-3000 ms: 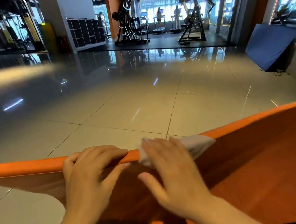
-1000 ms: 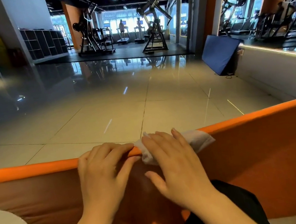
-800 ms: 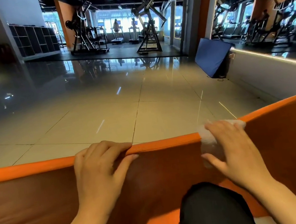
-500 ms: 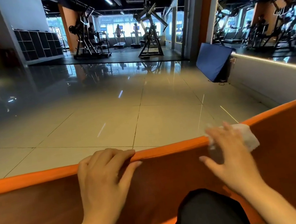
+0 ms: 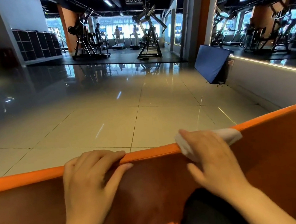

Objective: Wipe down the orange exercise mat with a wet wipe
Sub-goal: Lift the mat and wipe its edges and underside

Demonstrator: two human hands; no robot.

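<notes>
Pressing the wipe (image 5: pixel 229 134) flat-fingered onto the mat (image 5: pixel 283 149) edge, the right hand (image 5: pixel 211 160) faces unwiped edge running toward 3 o'clock; the left hand (image 5: pixel 88 180) grips the edge at 9.

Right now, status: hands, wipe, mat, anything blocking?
Left hand grips orange mat top edge. Right hand presses wet wipe over that edge. Nothing blocking the edge.
</notes>
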